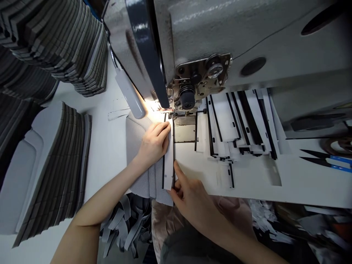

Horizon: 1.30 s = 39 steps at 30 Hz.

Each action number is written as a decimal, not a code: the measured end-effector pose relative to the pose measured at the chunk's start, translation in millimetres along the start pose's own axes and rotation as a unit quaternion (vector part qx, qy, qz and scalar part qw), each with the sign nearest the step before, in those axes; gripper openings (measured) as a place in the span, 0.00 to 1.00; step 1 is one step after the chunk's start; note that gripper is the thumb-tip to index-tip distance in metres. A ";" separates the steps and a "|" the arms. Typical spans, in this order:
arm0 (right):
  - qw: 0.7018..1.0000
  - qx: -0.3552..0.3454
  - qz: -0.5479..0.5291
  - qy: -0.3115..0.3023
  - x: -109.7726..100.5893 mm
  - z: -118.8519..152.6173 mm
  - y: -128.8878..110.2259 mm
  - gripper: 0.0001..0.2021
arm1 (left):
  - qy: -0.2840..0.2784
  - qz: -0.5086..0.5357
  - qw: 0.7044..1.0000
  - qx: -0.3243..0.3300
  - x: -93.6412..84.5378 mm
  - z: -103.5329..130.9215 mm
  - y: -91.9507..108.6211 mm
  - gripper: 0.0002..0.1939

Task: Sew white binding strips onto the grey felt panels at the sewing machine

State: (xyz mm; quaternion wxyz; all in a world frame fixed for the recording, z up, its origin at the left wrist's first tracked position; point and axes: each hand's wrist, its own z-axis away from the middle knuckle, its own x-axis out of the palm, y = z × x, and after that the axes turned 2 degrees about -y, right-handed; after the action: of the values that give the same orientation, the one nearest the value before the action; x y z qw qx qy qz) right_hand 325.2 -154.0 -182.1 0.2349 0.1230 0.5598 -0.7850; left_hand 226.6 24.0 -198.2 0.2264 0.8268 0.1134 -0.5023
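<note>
From my remote seat I take the sewing machine [247, 33] as my landmark. Far to its left I see tall stacks of grey pieces [57, 40] on the white tabletop [308, 190], with another row of padded grey pieces [63, 165] nearer me. Just left of the machine's needle area hangs a slim lamp [130, 93], throwing a bright patch there. Below the table edge, in front and left of the machine, grey offcuts [125, 223] hang in a tangle. The grey panel [154, 179] lies directly in front of the machine, and along its right side runs the white strip [168, 165] with dark edges, its upper end at the machine's needle area. My worker's left hand [156, 141] rests on panel and strip close in front of the machine, fingers bent and together, tips on the strip; I cannot tell whether they grip it. The right hand [189, 194] is at the strip's near end, farther from the machine, forefinger and thumb apart, the others curled; any pinch I cannot make out. Under the machine's arm, right of the needle area, loose white strips [225, 121] overlap; farther right of the machine's needle area lie blue-handled scissors [321, 154].
</note>
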 end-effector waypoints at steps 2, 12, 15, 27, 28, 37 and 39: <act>1.000 0.003 -0.005 0.012 -2.6 -4.7 -0.2 0.36 | 0.002 -0.002 1.000 -0.001 0.2 -1.5 -0.8 0.15; 0.999 -0.004 0.030 0.043 -14.7 -21.0 -1.7 0.32 | -0.004 0.001 1.000 -0.018 -7.6 16.6 15.1 0.16; 0.999 -0.013 0.031 0.040 -17.1 -21.6 -4.3 0.31 | 0.001 0.006 1.000 -0.016 -5.6 13.4 11.8 0.16; 0.997 -0.003 0.034 0.066 -20.9 -36.9 -0.3 0.29 | 0.015 -0.017 1.000 0.018 0.3 -5.4 -4.6 0.13; 0.997 -0.001 0.035 0.066 -22.3 -39.4 -0.8 0.29 | 0.012 -0.017 1.000 0.020 -0.9 -3.6 -2.9 0.13; 0.988 -0.005 0.096 0.120 -32.7 -53.9 -0.9 0.26 | 0.030 0.013 0.999 -0.008 -1.0 9.8 5.4 0.13; 0.982 -0.024 0.133 0.135 -33.8 -54.1 1.5 0.18 | 0.033 0.006 0.999 -0.002 0.4 7.2 3.3 0.12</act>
State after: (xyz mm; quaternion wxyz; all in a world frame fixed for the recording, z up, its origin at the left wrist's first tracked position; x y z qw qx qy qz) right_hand 351.2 -96.0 -186.5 0.2627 0.2956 0.5833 -0.7096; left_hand 222.5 17.6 -200.6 0.2277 0.8429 0.1166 -0.4733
